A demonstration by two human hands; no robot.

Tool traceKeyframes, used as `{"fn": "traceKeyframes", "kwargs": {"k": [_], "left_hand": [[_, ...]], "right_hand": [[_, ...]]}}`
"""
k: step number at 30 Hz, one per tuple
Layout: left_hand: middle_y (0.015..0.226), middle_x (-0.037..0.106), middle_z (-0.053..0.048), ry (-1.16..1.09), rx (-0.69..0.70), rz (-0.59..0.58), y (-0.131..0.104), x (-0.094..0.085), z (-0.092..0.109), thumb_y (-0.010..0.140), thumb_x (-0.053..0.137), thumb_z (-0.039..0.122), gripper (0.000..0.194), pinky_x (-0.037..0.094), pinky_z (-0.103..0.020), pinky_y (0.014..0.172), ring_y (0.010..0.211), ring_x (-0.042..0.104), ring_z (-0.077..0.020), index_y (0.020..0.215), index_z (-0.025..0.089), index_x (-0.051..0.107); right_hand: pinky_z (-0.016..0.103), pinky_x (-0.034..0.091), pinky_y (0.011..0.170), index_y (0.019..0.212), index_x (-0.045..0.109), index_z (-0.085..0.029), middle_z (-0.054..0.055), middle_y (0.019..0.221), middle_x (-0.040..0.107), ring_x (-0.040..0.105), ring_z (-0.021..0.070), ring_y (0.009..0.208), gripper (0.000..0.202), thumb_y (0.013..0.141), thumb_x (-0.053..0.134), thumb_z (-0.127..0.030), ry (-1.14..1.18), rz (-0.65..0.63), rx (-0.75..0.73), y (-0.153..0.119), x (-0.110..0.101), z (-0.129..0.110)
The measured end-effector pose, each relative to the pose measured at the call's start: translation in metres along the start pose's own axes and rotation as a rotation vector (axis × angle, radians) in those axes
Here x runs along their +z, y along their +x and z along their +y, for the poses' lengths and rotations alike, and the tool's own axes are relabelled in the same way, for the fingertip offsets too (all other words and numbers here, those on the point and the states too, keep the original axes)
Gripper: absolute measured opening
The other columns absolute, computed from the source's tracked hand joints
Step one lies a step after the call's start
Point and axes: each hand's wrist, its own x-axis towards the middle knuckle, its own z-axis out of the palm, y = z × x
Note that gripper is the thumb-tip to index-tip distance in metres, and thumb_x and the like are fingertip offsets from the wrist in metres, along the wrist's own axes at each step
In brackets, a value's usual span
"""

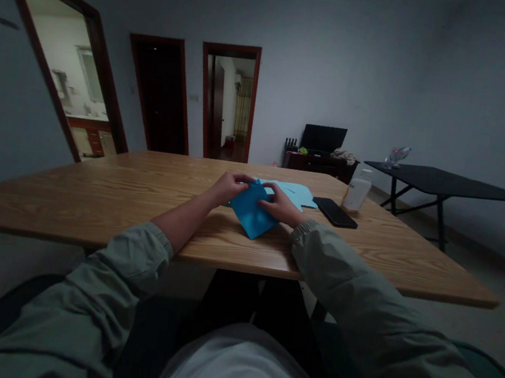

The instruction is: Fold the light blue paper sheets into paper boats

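A blue sheet of folded paper is held up in a diamond shape above the wooden table, one corner pointing down toward me. My left hand pinches it near its upper left edge. On the other side, my right hand grips the upper right edge, thumb on the near face. Both hands are closed on the paper. Behind them lie several pale blue paper sheets, partly hidden by my right hand and the folded paper.
A black phone lies right of the sheets on the wooden table. Beyond it stands a whitish bottle. A black table is at the far right. A monitor rests on a dark cabinet by the back wall.
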Motion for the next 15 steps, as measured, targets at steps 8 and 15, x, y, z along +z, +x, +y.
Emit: {"fn": "traceKeyframes", "kwargs": {"k": [8, 15], "left_hand": [[0.104, 0.068, -0.009, -0.171, -0.045, 0.092, 0.008, 0.008, -0.009, 0.067, 0.077, 0.029, 0.071, 0.050, -0.026, 0.071, 0.077, 0.063, -0.0135, 0.131, 0.018, 0.049], [0.082, 0.066, -0.003, -0.276, -0.297, -0.071, -0.004, 0.011, -0.029, 0.068, 0.078, 0.038, 0.046, 0.046, -0.022, 0.050, 0.057, 0.060, -0.0109, 0.104, 0.016, 0.059]], "right_hand": [[0.029, 0.048, 0.068, 0.096, 0.069, -0.012, 0.006, 0.088, 0.071, 0.060, 0.0180, 0.075, 0.043, 0.082, 0.057, -0.051, 0.068, 0.075, 0.030, 0.014, -0.009, 0.003], [0.032, 0.054, 0.076, 0.113, 0.063, -0.015, 0.007, 0.100, 0.072, 0.065, 0.0191, 0.085, 0.043, 0.081, 0.061, -0.043, 0.433, 0.314, 0.107, 0.021, -0.005, 0.011]]}}
